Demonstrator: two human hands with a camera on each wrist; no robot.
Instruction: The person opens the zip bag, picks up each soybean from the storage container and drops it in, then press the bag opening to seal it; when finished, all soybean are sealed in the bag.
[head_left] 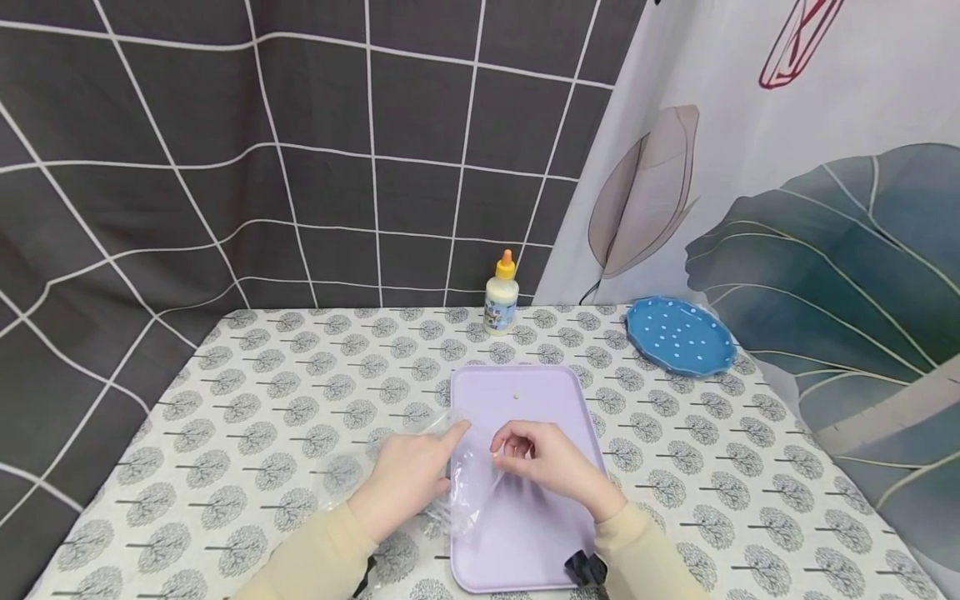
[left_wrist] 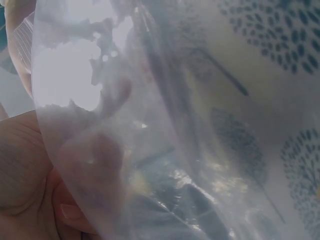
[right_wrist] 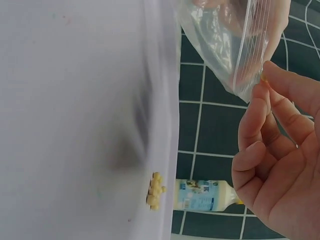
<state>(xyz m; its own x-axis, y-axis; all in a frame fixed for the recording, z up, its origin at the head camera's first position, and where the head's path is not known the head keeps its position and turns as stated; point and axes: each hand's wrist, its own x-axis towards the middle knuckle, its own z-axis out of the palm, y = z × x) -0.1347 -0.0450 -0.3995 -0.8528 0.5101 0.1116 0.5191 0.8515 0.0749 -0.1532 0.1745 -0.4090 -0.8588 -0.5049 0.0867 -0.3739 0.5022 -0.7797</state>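
My left hand (head_left: pixel 408 477) holds a clear zip bag (head_left: pixel 468 492) over the left edge of the lilac tray (head_left: pixel 525 558), its index finger stretched along the bag's upper part. In the left wrist view the crinkled plastic (left_wrist: pixel 165 150) covers much of that hand's fingers. My right hand (head_left: pixel 551 462) is above the tray, close to the bag. Between its thumb and index finger it pinches a tiny yellowish piece (right_wrist: pixel 264 78), mostly hidden by the fingertips. A small cluster of pale yellow beads (right_wrist: pixel 155 191) lies on the tray, seen as a small speck (head_left: pixel 516 397) from the head.
Behind the tray stands a glue-like bottle (head_left: pixel 501 302) with an orange tip. A blue dotted plate (head_left: pixel 681 336) with a wavy rim lies at the back right. The tree-patterned tablecloth (head_left: pixel 300 367) reaches a dark checked curtain (head_left: pixel 315 167) behind.
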